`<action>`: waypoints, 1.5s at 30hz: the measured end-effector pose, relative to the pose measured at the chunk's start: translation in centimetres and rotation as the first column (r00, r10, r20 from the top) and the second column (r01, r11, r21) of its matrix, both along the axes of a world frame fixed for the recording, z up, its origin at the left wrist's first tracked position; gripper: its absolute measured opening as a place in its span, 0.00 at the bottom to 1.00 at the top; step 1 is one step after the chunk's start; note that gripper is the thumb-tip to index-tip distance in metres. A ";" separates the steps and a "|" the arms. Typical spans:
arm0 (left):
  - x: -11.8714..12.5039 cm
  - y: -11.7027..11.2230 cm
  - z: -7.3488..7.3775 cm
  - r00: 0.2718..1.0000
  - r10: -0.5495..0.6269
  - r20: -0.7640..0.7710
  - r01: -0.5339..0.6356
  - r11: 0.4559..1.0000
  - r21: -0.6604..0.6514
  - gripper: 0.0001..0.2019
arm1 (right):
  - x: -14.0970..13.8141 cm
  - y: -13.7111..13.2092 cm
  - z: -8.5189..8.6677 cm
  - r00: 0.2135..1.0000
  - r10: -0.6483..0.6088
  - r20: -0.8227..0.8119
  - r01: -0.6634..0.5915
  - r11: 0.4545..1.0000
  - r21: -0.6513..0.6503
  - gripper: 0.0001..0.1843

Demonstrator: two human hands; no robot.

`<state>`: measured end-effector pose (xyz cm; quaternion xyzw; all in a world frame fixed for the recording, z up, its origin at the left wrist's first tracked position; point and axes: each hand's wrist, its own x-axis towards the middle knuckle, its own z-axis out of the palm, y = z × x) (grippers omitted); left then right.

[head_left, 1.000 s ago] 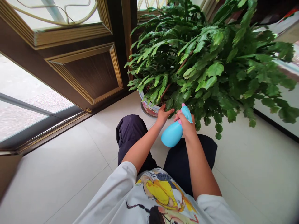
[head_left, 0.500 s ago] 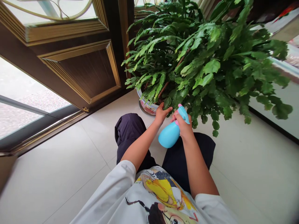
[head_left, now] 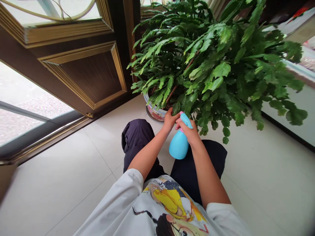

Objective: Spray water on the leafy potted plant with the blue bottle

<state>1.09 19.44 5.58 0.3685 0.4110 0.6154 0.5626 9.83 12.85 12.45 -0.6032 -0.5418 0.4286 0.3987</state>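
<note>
A big leafy green plant (head_left: 216, 65) grows in a patterned ceramic pot (head_left: 154, 112) on the pale tiled floor. My right hand (head_left: 189, 131) is closed round the neck of a light blue spray bottle (head_left: 178, 147) with a pink trigger, its nozzle aimed under the low leaves. My left hand (head_left: 169, 119) reaches to the pot's rim and touches the lowest leaves; its fingers are curled among the foliage. I am crouched, with my dark-trousered knees (head_left: 136, 134) just below both hands.
A dark wooden door (head_left: 83, 72) with gold trim stands open at the left, beside its metal threshold (head_left: 44, 137). A dark skirting edge (head_left: 285, 127) runs along the right behind the plant. Pale floor tiles (head_left: 61, 183) lie at the left.
My right hand has swung the spray bottle left and more upright, bringing it close beside my left hand. The left hand stays at the pot's rim.
</note>
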 end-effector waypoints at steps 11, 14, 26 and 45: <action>-0.4 0.0 -0.1 0.997 0.050 -0.065 -0.046 0.998 0.052 0.11 | 0.1 0.1 -0.5 0.998 0.016 0.063 -0.018 0.999 0.038 0.14; -0.5 0.1 -0.2 0.996 0.042 -0.073 -0.038 0.998 0.054 0.11 | 0.0 0.1 -0.6 0.995 0.039 0.095 -0.040 0.999 0.010 0.12; -0.6 0.2 -0.3 0.993 0.060 -0.099 -0.051 0.995 0.087 0.13 | -0.4 -0.2 -0.8 0.986 0.005 0.166 -0.015 0.998 0.058 0.11; -0.5 0.4 -0.7 0.975 0.049 -0.218 -0.030 0.995 0.092 0.09 | -0.5 0.1 -1.4 0.981 0.004 0.192 -0.018 0.997 0.072 0.11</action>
